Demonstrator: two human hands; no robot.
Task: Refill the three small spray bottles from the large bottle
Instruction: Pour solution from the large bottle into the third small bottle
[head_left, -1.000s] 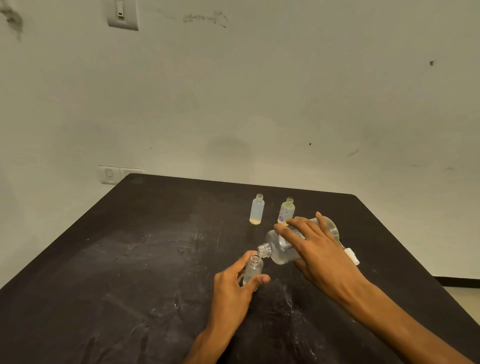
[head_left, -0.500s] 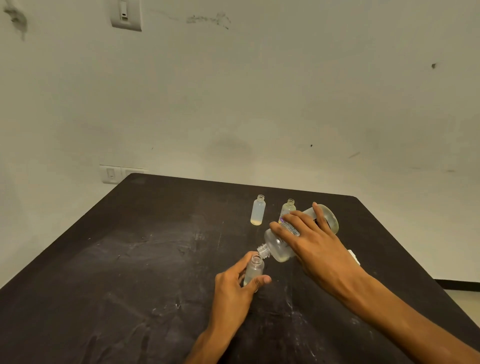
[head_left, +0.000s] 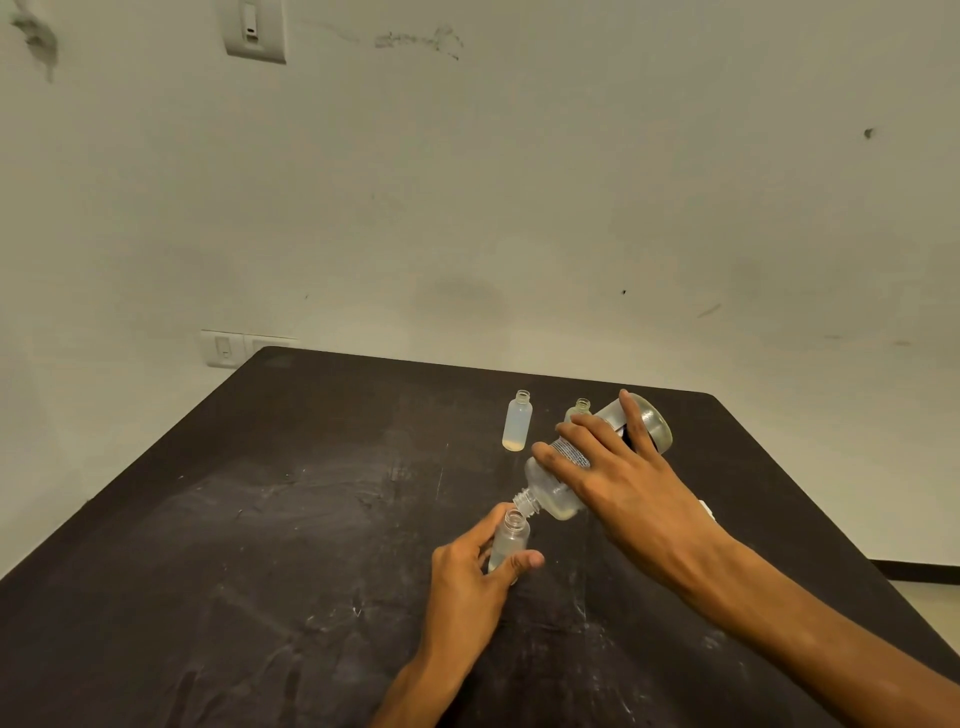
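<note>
Gripping the tilted large bottle, the right hand covers most of its label and half-hides one small bottle behind. The left hand pinches another small bottle upright on the counter, necks nearly touching.

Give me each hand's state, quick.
Left hand: closed, holding the small spray bottle upright.
Right hand: closed, holding the large bottle, tipped toward it.
</note>
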